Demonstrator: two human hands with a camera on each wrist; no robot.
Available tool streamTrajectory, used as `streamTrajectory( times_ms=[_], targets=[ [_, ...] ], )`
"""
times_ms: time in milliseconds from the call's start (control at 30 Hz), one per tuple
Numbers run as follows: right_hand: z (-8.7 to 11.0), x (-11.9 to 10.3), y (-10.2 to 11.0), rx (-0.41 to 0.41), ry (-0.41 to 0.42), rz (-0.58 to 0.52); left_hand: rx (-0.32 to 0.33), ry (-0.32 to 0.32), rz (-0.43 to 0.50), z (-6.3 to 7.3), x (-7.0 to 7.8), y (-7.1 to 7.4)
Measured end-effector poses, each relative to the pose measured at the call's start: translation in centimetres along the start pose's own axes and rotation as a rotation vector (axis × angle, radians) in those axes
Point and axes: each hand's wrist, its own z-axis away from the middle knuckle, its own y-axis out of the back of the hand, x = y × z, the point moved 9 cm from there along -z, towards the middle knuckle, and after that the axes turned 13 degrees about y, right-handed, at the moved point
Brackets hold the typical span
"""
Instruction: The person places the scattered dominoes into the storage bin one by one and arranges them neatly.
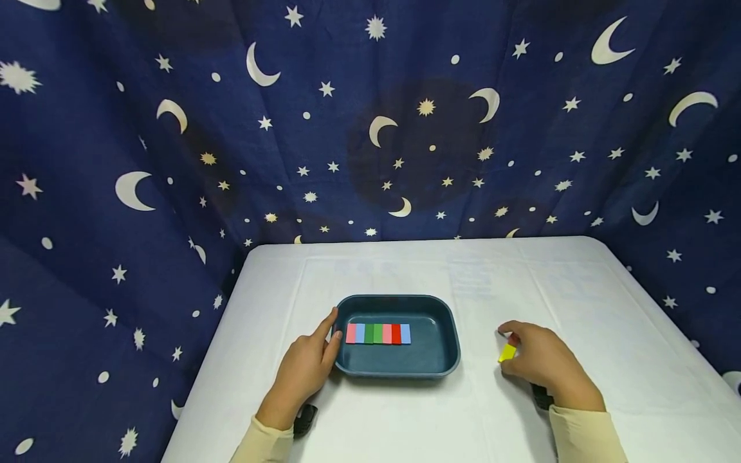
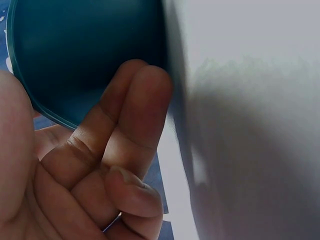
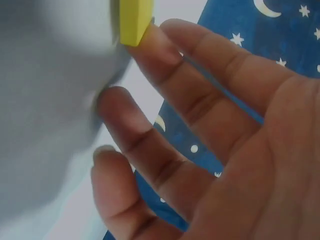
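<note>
A dark teal tray stands on the table. Inside it, a row of small coloured blocks in pink, light blue, green and red lies side by side toward the left. My left hand holds the tray's left end, thumb and index finger at the rim; in the left wrist view other fingers touch its outer wall. Right of the tray, my right hand pinches a yellow block between thumb and fingers, close to the tabletop. A bit of red shows beside the yellow, mostly hidden by the hand.
A white cloth covers the table, whose far edge meets a dark blue curtain printed with moons and stars. The curtain also hangs along both sides. Black wrist devices show below the hands.
</note>
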Motion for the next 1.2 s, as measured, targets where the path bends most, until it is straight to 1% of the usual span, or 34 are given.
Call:
streamTrajectory(
  times_ms=[200,367,500,633,833,900,1033,1200],
  targets=[
    [-0.9,-0.8,0.1,-0.063,0.007,0.032,0.016,-0.008,-0.002,-0.1,0.0,0.1],
    [-1.5,-1.3,0.4,-0.131,0.011,0.042,0.007,-0.002,-0.009,-0.2,0.0,-0.1],
    [-1.9,-2.3,1.0,-0.135,0.039,0.030,0.007,-0.001,-0.005,-0.1,0.0,-0.1],
    [-2.6,-4.2,1.9,-0.071,0.102,0.040,0.011,-0.002,-0.008,0.0,-0.1,0.0],
    [-4.1,-7.8,4.4,0.113,0.246,0.069,0.018,-0.001,-0.003,-0.1,-0.1,0.0],
    [-4.5,-9.1,5.0,0.155,0.292,0.063,0.016,-0.003,0.000,-0.1,-0.1,0.0],
    [-5.4,-11.3,5.5,0.188,0.344,0.049,0.021,-0.013,0.011,-0.1,0.0,0.0],
    [-6.5,-13.9,5.1,0.194,0.397,0.033,0.024,-0.009,0.011,-0.1,-0.1,-0.1]
  ],
)
